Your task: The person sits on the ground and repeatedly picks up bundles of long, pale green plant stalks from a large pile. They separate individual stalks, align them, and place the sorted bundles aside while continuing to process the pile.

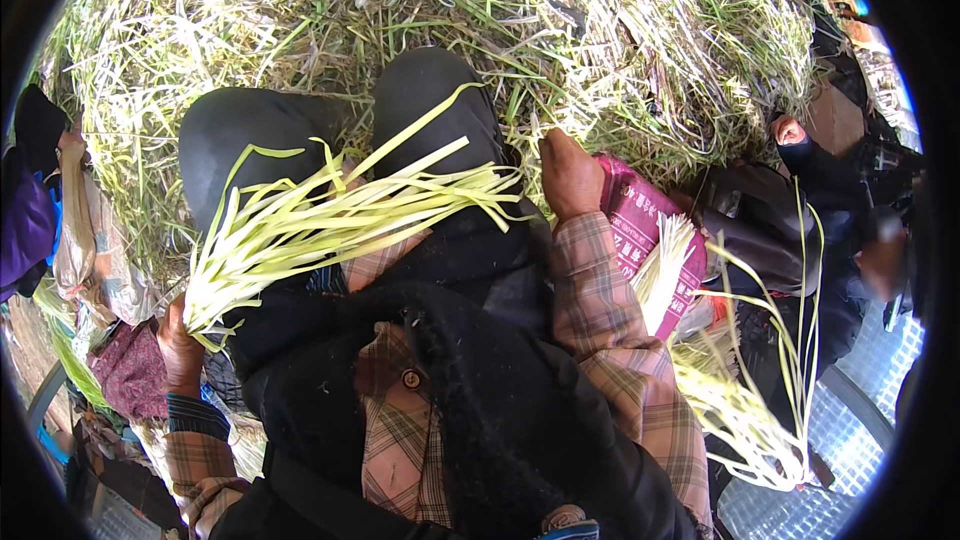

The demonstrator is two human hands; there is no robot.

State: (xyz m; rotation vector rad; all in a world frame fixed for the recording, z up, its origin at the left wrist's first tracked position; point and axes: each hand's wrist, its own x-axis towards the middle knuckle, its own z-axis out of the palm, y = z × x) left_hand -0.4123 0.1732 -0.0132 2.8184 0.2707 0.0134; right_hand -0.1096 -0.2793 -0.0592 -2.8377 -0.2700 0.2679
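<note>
A bunch of pale yellow-green flat leaves (337, 214), perhaps blanched chives, lies across the person's dark-trousered lap. My left hand (182, 349) grips its whitish end at the lower left, and the leaf tips spread to the right over the knees. My right hand (571, 174) is closed beside the right knee, its back towards the camera; whether something is within its fingers cannot be told. Just right of it is a magenta woven sack (637, 221) bearing writing. A bundle of white stalks (667, 259) rests against the sack, and more pale leaves (739, 412) lie below, beside the right sleeve.
A wide heap of green and straw-coloured plant trimmings (420, 7) covers the ground beyond the knees. Another person in dark clothes (825, 262) sits close at the right. Part of a person in purple (26, 217) shows at the far left, near a patterned dark red cloth (133, 371).
</note>
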